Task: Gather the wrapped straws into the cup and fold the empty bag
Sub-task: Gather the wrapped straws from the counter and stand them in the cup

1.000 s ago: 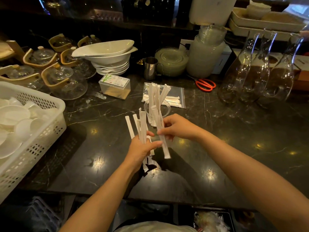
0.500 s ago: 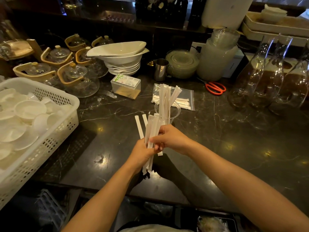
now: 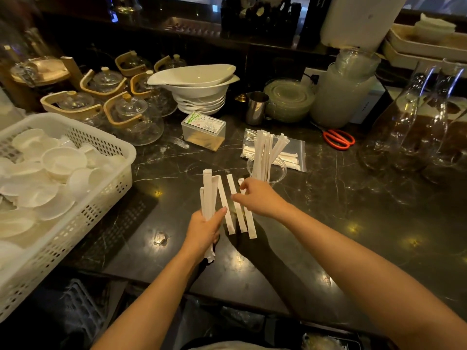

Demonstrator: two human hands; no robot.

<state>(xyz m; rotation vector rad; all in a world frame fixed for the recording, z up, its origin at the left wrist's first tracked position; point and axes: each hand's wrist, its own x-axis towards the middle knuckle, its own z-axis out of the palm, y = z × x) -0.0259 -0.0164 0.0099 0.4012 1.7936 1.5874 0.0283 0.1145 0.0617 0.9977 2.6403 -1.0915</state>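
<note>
On the dark marble bench [image 3: 353, 223], the left hand [image 3: 204, 229] is clenched around a bundle of wrapped straws [image 3: 209, 195], held upright; the bundle's lower ends poke out beneath the palm, and how many straws it contains cannot be counted because they overlap. Just to the right, three loose straws [image 3: 236, 208] lie side by side on the bench. The right hand [image 3: 257, 198] reaches over them with its fingers [image 3: 236, 197] spread and lowered onto the middle ones; it appears to touch a straw, but whether it pinches one is unclear, since the hand covers the contact. Behind it stands a clear cup [image 3: 278, 173], its rim faint against the dark stone, with several wrapped straws [image 3: 265, 152] leaning in it. The zip bag [image 3: 293, 150] lies flat behind the cup, partly hidden by it, with white contents visible inside. Red-handled scissors [image 3: 338, 139] lie farther right. A white basket [image 3: 83, 198] of dishes is cut off at the left edge.
</note>
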